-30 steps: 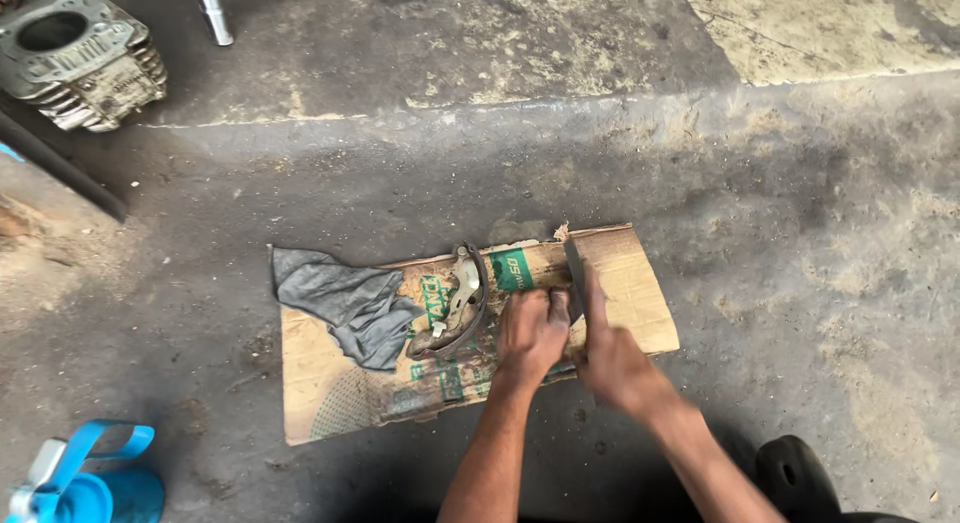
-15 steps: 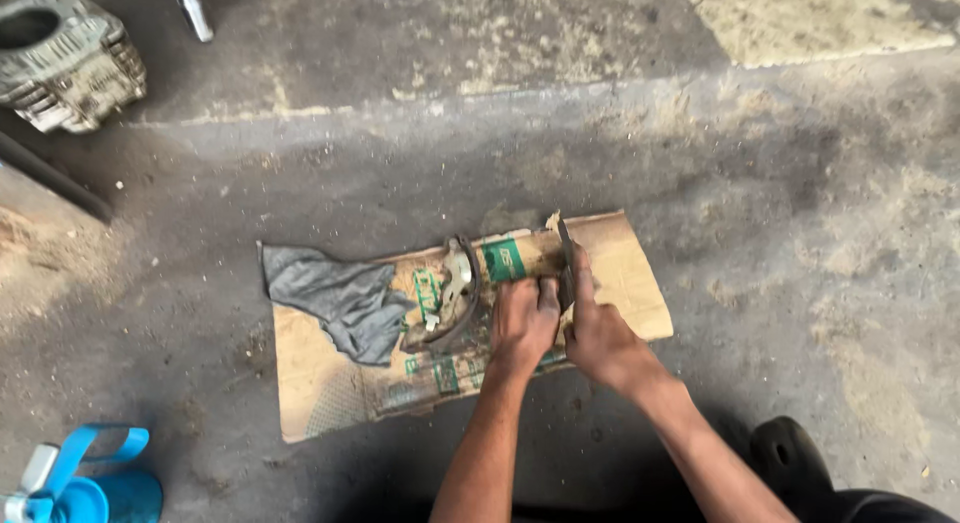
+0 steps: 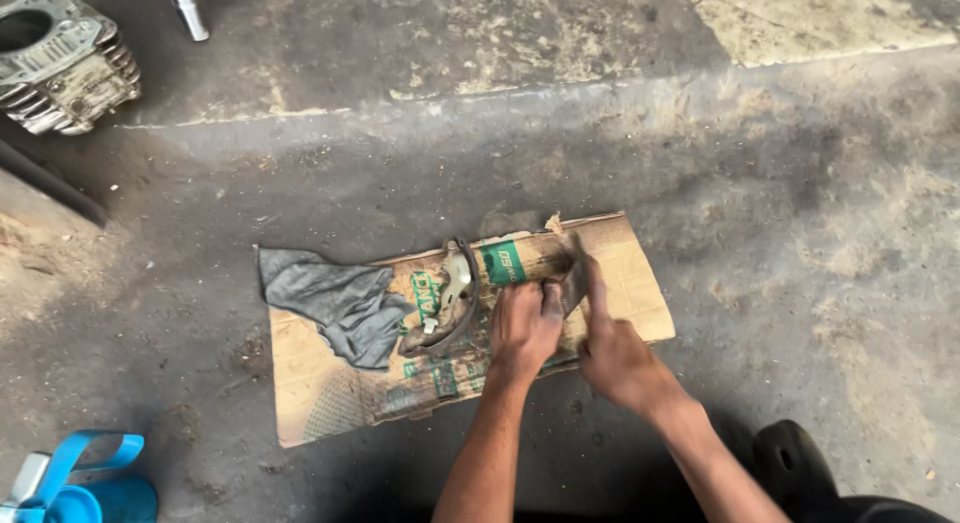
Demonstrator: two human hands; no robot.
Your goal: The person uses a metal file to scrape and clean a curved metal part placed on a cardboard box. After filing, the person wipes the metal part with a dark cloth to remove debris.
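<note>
I am crouched over a flattened piece of cardboard laid on the grimy concrete floor, and the work in hand appears to be the rubbing or cleaning of a curved brake shoe. My left hand is curled down over the near end of that part, fingers closed and pinning it to the cardboard. My right hand grips the other side, forefinger stretched along its edge; whether it also holds an abrasive strip I cannot tell, as the fingers hide it. A second brake shoe lies just to the left on the same cardboard, beside a crumpled grey rag. An engine cylinder sits well apart at the upper left, a blue container at the lower left. By my judgement, the next move calls for firm downward pressure and a steady left-hand hold so the part does not skid.
</note>
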